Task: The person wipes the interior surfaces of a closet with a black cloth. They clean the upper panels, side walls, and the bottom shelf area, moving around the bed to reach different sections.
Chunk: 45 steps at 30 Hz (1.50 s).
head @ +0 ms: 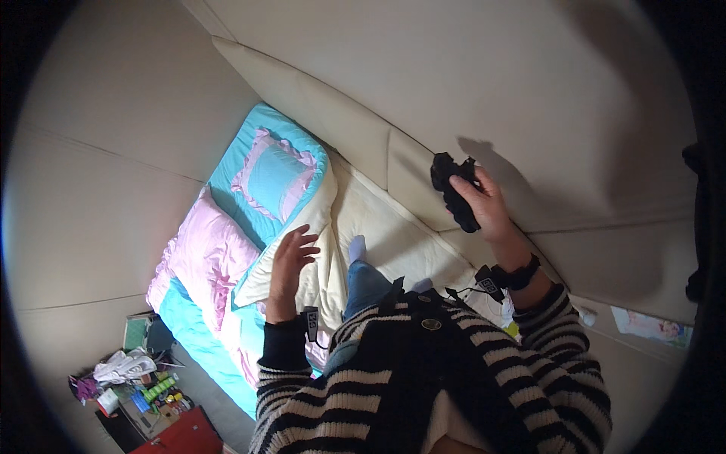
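Note:
My right hand [482, 198] is raised at the right of the view, near the wall above the cream padded headboard [417, 170]. It grips a bunched black item [456, 190], which looks like fabric; its exact kind cannot be told. My left hand [293, 258] is held over the bed with its fingers apart and nothing in it. Below that hand lies the folded-back cream underside of a turquoise quilt [309, 218]. A turquoise pillow with pink ruffles [278, 176] rests on the quilt, and a pink pillow [210, 244] lies to its left.
My feet stand on the cream mattress cover [380, 244]. At the lower left, a cluttered surface holds white cloth [125, 366], small packages and a red box [184, 434]. A picture [652, 326] is on the wall at the right. Beige walls border the bed.

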Motion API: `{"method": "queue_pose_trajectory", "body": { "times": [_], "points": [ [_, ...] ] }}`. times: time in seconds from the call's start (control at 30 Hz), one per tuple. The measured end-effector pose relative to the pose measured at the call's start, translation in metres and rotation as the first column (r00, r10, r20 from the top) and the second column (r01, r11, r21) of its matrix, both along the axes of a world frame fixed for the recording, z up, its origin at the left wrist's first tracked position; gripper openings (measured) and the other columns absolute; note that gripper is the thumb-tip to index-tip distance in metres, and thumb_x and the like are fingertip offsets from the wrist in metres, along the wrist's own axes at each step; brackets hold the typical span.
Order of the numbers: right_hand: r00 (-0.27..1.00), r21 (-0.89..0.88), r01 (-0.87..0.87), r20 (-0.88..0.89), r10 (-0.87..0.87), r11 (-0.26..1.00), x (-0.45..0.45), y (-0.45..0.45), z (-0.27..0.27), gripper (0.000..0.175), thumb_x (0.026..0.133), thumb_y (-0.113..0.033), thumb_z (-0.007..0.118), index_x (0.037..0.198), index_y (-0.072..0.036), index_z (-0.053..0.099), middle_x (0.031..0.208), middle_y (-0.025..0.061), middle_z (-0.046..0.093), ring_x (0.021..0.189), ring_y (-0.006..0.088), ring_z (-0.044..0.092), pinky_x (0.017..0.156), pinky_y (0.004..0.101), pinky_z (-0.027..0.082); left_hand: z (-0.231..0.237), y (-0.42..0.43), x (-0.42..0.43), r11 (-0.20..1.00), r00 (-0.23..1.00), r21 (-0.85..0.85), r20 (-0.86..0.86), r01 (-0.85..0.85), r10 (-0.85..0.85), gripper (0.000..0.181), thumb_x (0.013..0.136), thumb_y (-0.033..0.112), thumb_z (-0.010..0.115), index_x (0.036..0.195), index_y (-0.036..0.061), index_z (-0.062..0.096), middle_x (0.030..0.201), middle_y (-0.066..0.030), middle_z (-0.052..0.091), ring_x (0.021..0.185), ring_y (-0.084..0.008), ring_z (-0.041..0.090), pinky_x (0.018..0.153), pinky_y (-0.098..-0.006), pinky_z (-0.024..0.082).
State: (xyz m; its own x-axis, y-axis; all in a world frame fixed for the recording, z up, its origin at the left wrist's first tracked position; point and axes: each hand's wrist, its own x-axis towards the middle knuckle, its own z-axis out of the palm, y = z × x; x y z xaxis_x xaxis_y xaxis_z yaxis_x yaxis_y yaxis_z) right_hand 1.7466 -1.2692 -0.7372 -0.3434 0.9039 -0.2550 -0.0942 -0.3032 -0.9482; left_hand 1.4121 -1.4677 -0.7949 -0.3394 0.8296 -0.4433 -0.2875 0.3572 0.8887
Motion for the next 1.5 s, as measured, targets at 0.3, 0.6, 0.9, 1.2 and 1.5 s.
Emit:
{"method": "queue_pose_trajectory", "body": {
  "times": [0.3, 0.6, 0.9, 1.2, 1.5],
  "points": [
    [0.874, 0.158, -0.484, 0.132, 0.467, 0.861, -0.171, 0.001, -0.006, 0.047, 0.097, -0.015, 0.068, 0.139, 0.0, 0.053, 0.108, 0.004, 0.064, 0.098, 0.0097, 0.061, 0.088, 0.0259, 0.051, 0.025, 0.086, -0.013, 0.88, 0.979, 0.432, -0.133, 0.2, -0.157, 0.045, 0.099, 0.004, 0.06, 0.143, 0.0062, 0.051, 0.136, -0.0085, 0.058, 0.118, -0.0157, 0.059, 0.098, -0.0315, 0.049],
    [0.824, 0.222, -0.523, 0.379, 0.421, 0.823, -0.267, 0.046, -0.032, 0.022, 0.095, -0.016, 0.068, 0.111, -0.002, 0.063, 0.093, 0.0102, 0.066, 0.082, 0.0141, 0.06, 0.073, 0.0294, 0.051, -0.019, 0.121, -0.091, 0.978, 0.977, 0.193, 0.211, -0.075, 0.033, 0.038, 0.097, 0.011, 0.066, 0.13, 0.0022, 0.049, 0.125, -0.0093, 0.057, 0.107, -0.0191, 0.064, 0.088, -0.0316, 0.052],
    [0.382, 0.553, -0.816, 0.735, -0.56, 0.17, -0.44, 0.239, -0.092, 0.025, 0.088, -0.012, 0.06, 0.11, -0.002, 0.064, 0.108, 0.0106, 0.056, 0.096, 0.0287, 0.059, 0.075, 0.0372, 0.056, -0.083, 0.06, -0.189, 0.991, 0.989, -0.062, 0.08, -0.121, 0.126, 0.033, 0.101, 0.016, 0.06, 0.128, -0.0011, 0.053, 0.122, -0.0128, 0.061, 0.102, -0.0257, 0.069, 0.085, -0.0355, 0.055],
    [-0.045, 0.302, -0.906, 0.626, -0.779, 0.296, -0.492, 0.281, -0.183, 0.025, 0.085, -0.019, 0.062, 0.103, -0.002, 0.068, 0.095, 0.0088, 0.058, 0.081, 0.0237, 0.058, 0.044, 0.0356, 0.045, -0.096, 0.04, -0.233, 0.961, 0.972, -0.175, 0.057, -0.214, 0.227, 0.03, 0.1, 0.015, 0.06, 0.125, 0.0008, 0.055, 0.117, -0.0128, 0.064, 0.096, -0.0236, 0.069, 0.082, -0.0334, 0.055],
    [0.12, 0.48, -0.811, 0.697, -0.707, 0.336, -0.409, 0.233, -0.166, 0.03, 0.085, -0.02, 0.061, 0.111, -0.006, 0.068, 0.085, 0.003, 0.064, 0.076, 0.0191, 0.064, 0.051, 0.0312, 0.051, -0.063, 0.086, -0.213, 0.991, 0.999, -0.125, 0.013, -0.037, 0.039, 0.029, 0.1, 0.012, 0.061, 0.125, -0.0009, 0.055, 0.112, -0.0136, 0.068, 0.092, -0.0218, 0.07, 0.08, -0.0306, 0.055]
  ]
}}
